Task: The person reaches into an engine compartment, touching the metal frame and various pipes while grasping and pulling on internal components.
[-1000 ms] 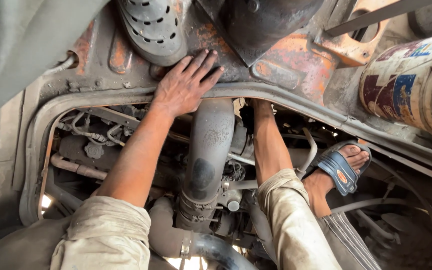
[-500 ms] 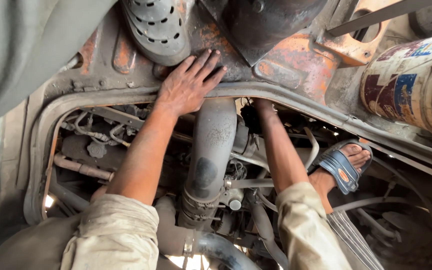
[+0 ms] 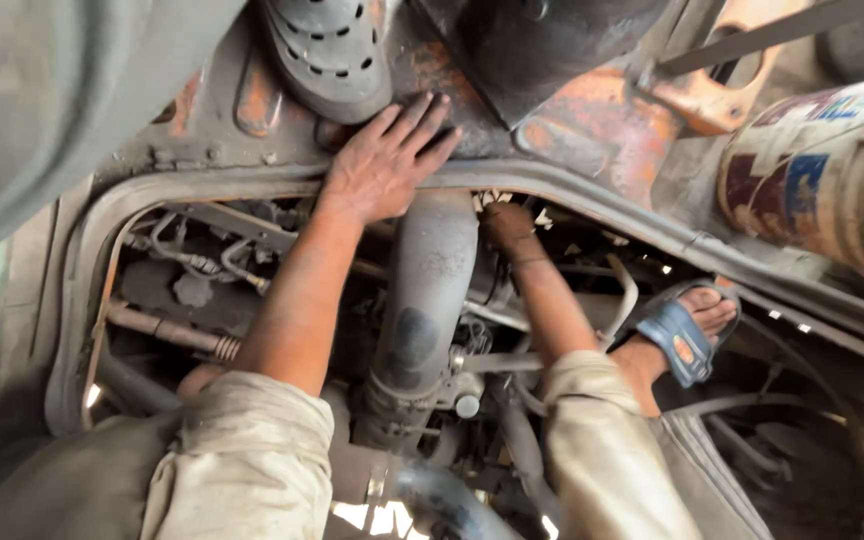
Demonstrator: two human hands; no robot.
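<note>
— Where are the hands?

— The left hand lies flat and open, fingers spread, palm pressed on the rusty orange metal panel just above the curved frame rim of the engine opening. It grips nothing; it looks like a brace. The right hand goes down behind the big grey intake pipe; only the right forearm shows, so I cannot tell whether that hand is open or closed, or what it touches.

— What could go wrong?

— I judge the braced palm the weak point: the panel looks greasy and flaking, and a slip would drop the person's weight onto the rim edge or the pipe. The hidden hand works blind among hoses and brackets, so a scraped knuckle or a pinched finger seems likely.

— Anything else?

— A foot in a blue sandal rests on parts inside the bay, toes bare. That footing looks loose to me; a shift could wedge it.
</note>
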